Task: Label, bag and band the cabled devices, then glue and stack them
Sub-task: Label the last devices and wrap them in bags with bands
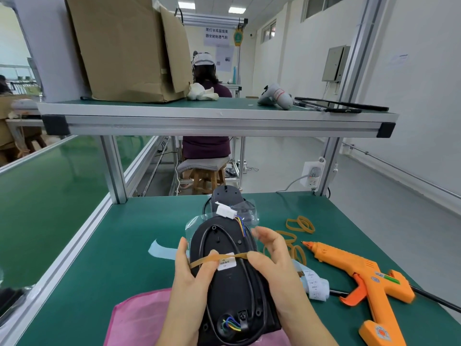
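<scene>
A black oval cabled device (232, 290) lies lengthwise in front of me, its far end in a clear plastic bag (247, 208) with a white connector (225, 210) and coloured wires. A white label (226, 261) sits on its middle. A tan rubber band (214, 259) stretches across the device over the label. My left hand (192, 275) grips the device's left edge and holds the band with thumb and fingers. My right hand (272, 260) pinches the band's right end at the device's right edge. A second black device (225, 196) lies just beyond.
Loose rubber bands (299, 224) lie to the right. An orange glue gun (361, 273) rests at the right front, its cord trailing right. A label roll (315, 287) sits beside my right wrist. Pink cloth (139, 320) covers the near edge. A shelf (214, 121) hangs overhead.
</scene>
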Demonstrator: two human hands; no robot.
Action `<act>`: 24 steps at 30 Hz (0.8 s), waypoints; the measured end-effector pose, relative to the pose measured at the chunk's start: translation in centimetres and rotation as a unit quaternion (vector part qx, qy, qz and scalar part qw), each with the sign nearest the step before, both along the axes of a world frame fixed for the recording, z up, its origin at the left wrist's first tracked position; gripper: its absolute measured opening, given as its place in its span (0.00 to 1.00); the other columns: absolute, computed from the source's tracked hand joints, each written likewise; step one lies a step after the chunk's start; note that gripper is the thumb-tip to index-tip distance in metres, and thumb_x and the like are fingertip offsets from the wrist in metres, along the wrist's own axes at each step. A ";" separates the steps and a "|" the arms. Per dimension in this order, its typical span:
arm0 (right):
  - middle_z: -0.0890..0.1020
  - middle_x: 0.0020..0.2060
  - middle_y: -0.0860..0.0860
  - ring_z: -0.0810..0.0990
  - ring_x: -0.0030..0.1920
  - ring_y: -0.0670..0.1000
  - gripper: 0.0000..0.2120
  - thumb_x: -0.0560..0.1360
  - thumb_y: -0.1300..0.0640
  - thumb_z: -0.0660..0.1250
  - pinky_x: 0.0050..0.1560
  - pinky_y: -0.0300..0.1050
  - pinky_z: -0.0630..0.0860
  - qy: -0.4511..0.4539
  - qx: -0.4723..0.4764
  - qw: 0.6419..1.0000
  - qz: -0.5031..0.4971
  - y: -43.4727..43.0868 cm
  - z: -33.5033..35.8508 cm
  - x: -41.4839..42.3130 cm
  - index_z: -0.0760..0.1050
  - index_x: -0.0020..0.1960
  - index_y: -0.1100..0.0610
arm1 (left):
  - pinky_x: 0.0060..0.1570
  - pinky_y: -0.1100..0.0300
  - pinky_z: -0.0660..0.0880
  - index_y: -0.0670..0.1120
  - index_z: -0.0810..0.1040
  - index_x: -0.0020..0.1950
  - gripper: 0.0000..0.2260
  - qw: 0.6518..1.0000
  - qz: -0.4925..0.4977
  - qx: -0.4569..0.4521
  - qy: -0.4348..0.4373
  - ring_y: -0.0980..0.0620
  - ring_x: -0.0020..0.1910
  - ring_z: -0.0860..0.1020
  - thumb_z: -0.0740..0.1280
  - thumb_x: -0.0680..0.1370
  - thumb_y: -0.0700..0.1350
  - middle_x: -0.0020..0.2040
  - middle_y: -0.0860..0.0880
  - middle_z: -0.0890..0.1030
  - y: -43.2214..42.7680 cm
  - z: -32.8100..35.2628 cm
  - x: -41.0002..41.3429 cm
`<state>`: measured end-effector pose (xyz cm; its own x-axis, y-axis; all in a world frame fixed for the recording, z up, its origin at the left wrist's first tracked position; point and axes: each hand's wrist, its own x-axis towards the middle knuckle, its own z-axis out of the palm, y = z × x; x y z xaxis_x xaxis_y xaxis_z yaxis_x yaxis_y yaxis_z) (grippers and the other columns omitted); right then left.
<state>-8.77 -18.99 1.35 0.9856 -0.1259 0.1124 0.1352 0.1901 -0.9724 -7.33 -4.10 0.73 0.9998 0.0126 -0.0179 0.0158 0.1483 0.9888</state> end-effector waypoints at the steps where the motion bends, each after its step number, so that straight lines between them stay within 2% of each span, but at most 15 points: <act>1: 0.82 0.49 0.39 0.83 0.44 0.37 0.24 0.65 0.58 0.69 0.39 0.34 0.79 0.015 0.007 1.000 0.008 0.1 0.1 0.1 0.72 0.60 0.52 | 0.48 0.73 0.68 0.60 0.56 0.76 0.33 1.000 -0.003 0.011 0.002 0.73 0.54 0.73 0.69 0.76 0.48 0.63 0.59 0.76 0.0 0.0 -0.1; 3: 0.82 0.55 0.48 0.84 0.52 0.48 0.21 0.68 0.56 0.72 0.51 0.47 0.81 0.053 0.030 0.998 0.015 -0.2 0.5 0.5 0.74 0.61 0.54 | 0.58 0.71 0.64 0.59 0.55 0.77 0.33 0.999 -0.011 0.036 0.002 0.71 0.62 0.69 0.68 0.77 0.49 0.69 0.58 0.72 0.2 0.2 -0.3; 4: 0.84 0.51 0.52 0.84 0.49 0.53 0.15 0.72 0.55 0.71 0.52 0.52 0.81 0.069 0.035 0.997 0.005 -0.4 0.7 0.8 0.76 0.58 0.55 | 0.63 0.66 0.61 0.59 0.54 0.77 0.34 0.999 -0.019 0.046 0.001 0.67 0.68 0.65 0.68 0.77 0.49 0.73 0.56 0.68 0.4 0.3 -0.4; 5: 0.85 0.43 0.52 0.84 0.42 0.53 0.09 0.76 0.54 0.69 0.46 0.51 0.81 0.086 0.024 0.996 -0.013 -0.6 1.3 1.0 0.79 0.53 0.56 | 0.66 0.63 0.59 0.60 0.54 0.77 0.34 0.998 -0.028 0.054 -0.002 0.63 0.72 0.61 0.68 0.77 0.50 0.74 0.56 0.66 0.5 0.4 -0.5; 6: 0.81 0.33 0.50 0.79 0.32 0.50 0.06 0.77 0.54 0.67 0.36 0.45 0.78 0.098 0.003 0.995 -0.030 -0.8 1.7 1.2 0.79 0.47 0.56 | 0.68 0.61 0.57 0.60 0.53 0.77 0.34 0.998 -0.035 0.060 -0.008 0.62 0.73 0.59 0.68 0.77 0.50 0.75 0.56 0.65 0.6 0.3 -0.5; 7: 0.74 0.25 0.47 0.71 0.25 0.47 0.10 0.78 0.54 0.65 0.28 0.39 0.70 0.100 -0.013 0.994 -0.044 -0.9 2.0 1.4 0.79 0.40 0.54 | 0.69 0.60 0.57 0.60 0.54 0.77 0.34 0.997 -0.038 0.066 -0.011 0.63 0.73 0.58 0.68 0.77 0.50 0.75 0.57 0.64 0.6 0.3 -0.5; 8: 0.68 0.22 0.46 0.63 0.22 0.44 0.14 0.79 0.54 0.65 0.24 0.35 0.64 0.095 -0.014 0.994 -0.050 -1.1 2.2 1.6 0.77 0.34 0.53 | 0.69 0.60 0.57 0.61 0.54 0.77 0.33 0.997 -0.040 0.068 -0.011 0.63 0.73 0.58 0.68 0.77 0.50 0.76 0.58 0.63 0.7 0.3 -0.6; 10: 0.62 0.21 0.44 0.59 0.20 0.42 0.21 0.80 0.56 0.63 0.20 0.31 0.59 0.072 -0.015 0.995 -0.062 -1.1 2.5 1.8 0.73 0.28 0.53 | 0.70 0.58 0.58 0.63 0.55 0.76 0.32 0.996 -0.046 0.070 -0.006 0.61 0.74 0.59 0.68 0.77 0.50 0.75 0.57 0.64 0.7 0.3 -0.7; 15: 0.64 0.21 0.43 0.61 0.22 0.42 0.26 0.80 0.55 0.63 0.22 0.32 0.62 0.037 -0.083 0.992 -0.091 -1.2 2.6 2.2 0.71 0.23 0.49 | 0.74 0.52 0.58 0.66 0.55 0.75 0.32 0.996 -0.047 0.080 -0.009 0.57 0.75 0.60 0.68 0.76 0.54 0.75 0.57 0.64 0.6 0.1 -0.9; 17: 0.64 0.20 0.43 0.62 0.20 0.41 0.25 0.80 0.55 0.62 0.21 0.32 0.62 0.042 -0.098 0.990 -0.091 -1.2 2.7 2.4 0.73 0.24 0.49 | 0.72 0.57 0.58 0.66 0.53 0.75 0.34 0.995 -0.042 0.086 -0.013 0.62 0.74 0.60 0.68 0.75 0.53 0.75 0.59 0.64 0.7 0.3 -0.9; 19: 0.75 0.22 0.45 0.71 0.22 0.43 0.20 0.82 0.50 0.58 0.25 0.34 0.72 0.071 -0.071 0.993 -0.061 -1.0 2.9 2.2 0.80 0.34 0.51 | 0.64 0.64 0.60 0.66 0.50 0.76 0.37 0.995 -0.029 0.098 -0.022 0.73 0.65 0.63 0.70 0.75 0.52 0.69 0.65 0.66 0.8 0.6 -0.7; 20: 0.83 0.30 0.50 0.78 0.28 0.46 0.20 0.82 0.47 0.56 0.32 0.40 0.79 0.096 -0.047 0.994 -0.028 -1.0 2.8 2.0 0.82 0.42 0.52 | 0.61 0.66 0.61 0.66 0.48 0.76 0.40 0.994 -0.016 0.109 -0.028 0.75 0.61 0.66 0.71 0.74 0.52 0.66 0.66 0.69 0.9 0.7 -0.5; 21: 0.86 0.40 0.56 0.83 0.36 0.50 0.21 0.81 0.43 0.54 0.42 0.47 0.83 0.118 -0.023 0.993 0.011 -1.0 2.5 1.8 0.82 0.50 0.53 | 0.58 0.67 0.63 0.65 0.46 0.77 0.43 0.992 0.001 0.124 -0.034 0.74 0.59 0.69 0.72 0.73 0.52 0.63 0.64 0.71 1.0 0.8 -0.3; 22: 0.85 0.49 0.60 0.84 0.44 0.54 0.22 0.79 0.40 0.56 0.50 0.53 0.82 0.130 -0.013 0.990 0.048 -0.9 2.1 1.5 0.81 0.55 0.53 | 0.55 0.68 0.66 0.65 0.44 0.77 0.46 0.989 0.019 0.142 -0.042 0.71 0.58 0.72 0.74 0.71 0.52 0.60 0.62 0.74 1.0 0.9 -0.1; 24: 0.84 0.54 0.57 0.83 0.54 0.56 0.25 0.72 0.39 0.66 0.57 0.55 0.79 0.136 -0.015 0.986 0.099 -0.2 1.2 0.7 0.77 0.61 0.55 | 0.47 0.68 0.69 0.66 0.40 0.76 0.51 0.981 0.049 0.175 -0.061 0.66 0.54 0.76 0.76 0.69 0.51 0.51 0.63 0.78 1.0 1.1 0.3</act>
